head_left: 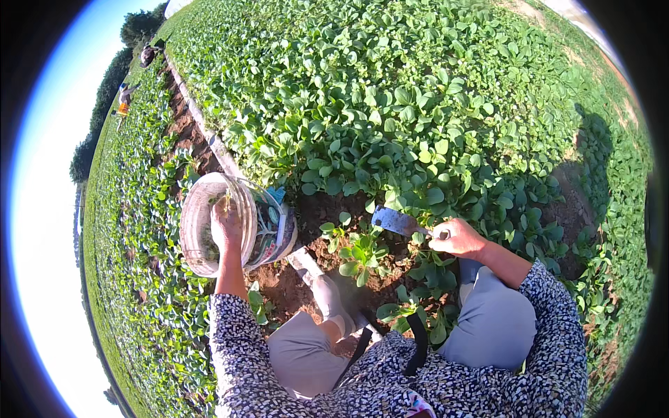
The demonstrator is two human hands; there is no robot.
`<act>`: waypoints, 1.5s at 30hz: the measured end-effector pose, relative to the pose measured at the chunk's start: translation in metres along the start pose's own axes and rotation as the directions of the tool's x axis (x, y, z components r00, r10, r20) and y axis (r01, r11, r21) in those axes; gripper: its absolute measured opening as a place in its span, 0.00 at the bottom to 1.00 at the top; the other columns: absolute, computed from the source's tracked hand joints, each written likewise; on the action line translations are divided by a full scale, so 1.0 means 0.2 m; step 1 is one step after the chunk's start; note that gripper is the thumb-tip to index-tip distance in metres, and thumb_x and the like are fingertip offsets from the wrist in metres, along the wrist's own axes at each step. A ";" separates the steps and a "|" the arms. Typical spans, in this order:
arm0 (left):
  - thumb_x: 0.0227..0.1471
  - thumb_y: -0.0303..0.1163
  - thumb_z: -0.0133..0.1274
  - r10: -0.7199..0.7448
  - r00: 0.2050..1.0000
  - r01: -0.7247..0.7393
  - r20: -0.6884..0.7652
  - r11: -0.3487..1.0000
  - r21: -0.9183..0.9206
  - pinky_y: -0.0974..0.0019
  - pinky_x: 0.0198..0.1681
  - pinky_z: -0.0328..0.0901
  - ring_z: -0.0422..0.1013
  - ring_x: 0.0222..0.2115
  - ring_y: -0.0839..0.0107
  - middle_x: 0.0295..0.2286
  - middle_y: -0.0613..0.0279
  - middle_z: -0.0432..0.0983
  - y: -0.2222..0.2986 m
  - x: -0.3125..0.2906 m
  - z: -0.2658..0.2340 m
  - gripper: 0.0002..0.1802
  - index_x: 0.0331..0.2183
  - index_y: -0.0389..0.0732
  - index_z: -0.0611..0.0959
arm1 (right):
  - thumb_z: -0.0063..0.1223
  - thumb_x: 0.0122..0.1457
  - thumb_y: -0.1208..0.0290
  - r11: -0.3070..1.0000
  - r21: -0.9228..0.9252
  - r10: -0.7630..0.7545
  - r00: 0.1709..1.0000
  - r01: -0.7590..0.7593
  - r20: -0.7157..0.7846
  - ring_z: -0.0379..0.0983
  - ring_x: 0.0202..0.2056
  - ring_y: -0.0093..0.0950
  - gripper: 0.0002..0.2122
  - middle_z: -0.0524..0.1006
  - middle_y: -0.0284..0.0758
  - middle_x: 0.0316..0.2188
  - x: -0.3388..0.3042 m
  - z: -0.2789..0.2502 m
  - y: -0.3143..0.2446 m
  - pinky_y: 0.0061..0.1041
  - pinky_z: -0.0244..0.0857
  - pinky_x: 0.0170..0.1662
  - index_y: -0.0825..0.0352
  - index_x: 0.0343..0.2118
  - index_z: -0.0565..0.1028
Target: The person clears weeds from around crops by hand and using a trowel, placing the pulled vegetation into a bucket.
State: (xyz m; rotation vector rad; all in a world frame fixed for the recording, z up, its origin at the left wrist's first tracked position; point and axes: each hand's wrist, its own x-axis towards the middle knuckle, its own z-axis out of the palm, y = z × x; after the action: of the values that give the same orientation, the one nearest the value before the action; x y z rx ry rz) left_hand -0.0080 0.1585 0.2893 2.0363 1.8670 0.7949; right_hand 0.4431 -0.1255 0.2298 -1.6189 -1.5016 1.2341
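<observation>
My left hand is inside the mouth of a white plastic bucket tilted toward me. Its fingers are closed, and bits of green plant show at their tips. More greenery lies in the bucket. My right hand grips a flat metal scraper by its handle, with the blade pointing left over the plants. Just below the blade, a leafy green seedling grows from a patch of brown soil.
Dense leafy green plants spread ahead and right. A pale strip runs along the bed at left. My shoe rests on soil near the bucket. Two people are far off at upper left.
</observation>
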 end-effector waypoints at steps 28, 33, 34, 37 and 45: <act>0.48 0.37 0.53 0.041 0.969 -0.160 0.245 0.859 0.487 0.50 0.41 0.68 0.70 0.43 0.44 0.47 0.42 0.66 0.13 -0.05 0.04 0.20 0.46 0.47 0.76 | 0.56 0.44 0.62 0.981 0.021 0.182 0.958 -0.192 0.219 0.63 0.19 0.27 0.12 0.70 0.33 0.15 0.26 -0.30 0.09 0.31 0.58 0.26 0.67 0.20 0.74; 0.49 0.41 0.51 0.151 0.973 -0.225 0.175 0.794 0.564 0.51 0.40 0.68 0.72 0.39 0.50 0.45 0.52 0.68 0.15 -0.09 0.12 0.20 0.46 0.48 0.77 | 0.54 0.43 0.59 0.923 -0.193 0.285 0.930 -0.332 -0.233 0.73 0.25 0.35 0.13 0.78 0.37 0.22 -0.06 -0.42 -0.01 0.32 0.65 0.30 0.64 0.25 0.78; 0.49 0.41 0.51 0.140 0.972 -0.222 0.189 0.811 0.541 0.51 0.40 0.68 0.72 0.39 0.51 0.45 0.53 0.68 0.13 -0.07 0.11 0.21 0.46 0.49 0.76 | 0.55 0.44 0.59 0.927 -0.075 0.311 0.863 -0.369 -0.399 0.73 0.24 0.33 0.13 0.75 0.36 0.19 -0.17 -0.40 -0.02 0.32 0.65 0.30 0.65 0.25 0.77; 0.49 0.42 0.53 0.087 0.972 -0.195 0.219 0.817 0.543 0.52 0.42 0.67 0.72 0.41 0.52 0.46 0.53 0.68 0.18 -0.07 0.11 0.24 0.49 0.48 0.74 | 0.56 0.54 0.71 0.628 0.764 0.539 0.624 0.151 -0.566 0.59 0.11 0.14 0.09 0.67 0.24 0.13 -0.53 -0.24 0.06 0.17 0.48 0.14 0.63 0.19 0.71; 0.44 0.52 0.57 -0.116 0.892 -0.212 0.436 0.747 0.631 0.51 0.63 0.46 0.43 0.63 0.44 0.61 0.46 0.52 0.00 0.11 0.13 0.49 0.62 0.43 0.58 | 0.57 0.54 0.69 0.552 0.795 0.815 0.038 0.252 -0.578 0.56 0.07 0.17 0.12 0.63 0.25 0.12 -1.63 0.20 0.29 0.20 0.48 0.10 0.60 0.18 0.66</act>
State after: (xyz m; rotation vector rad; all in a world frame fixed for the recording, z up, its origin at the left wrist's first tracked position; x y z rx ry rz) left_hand 0.0075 0.1842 0.2732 2.3791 1.9664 -0.4320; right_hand 0.4550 -0.4594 0.2361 -1.5138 0.4385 0.4064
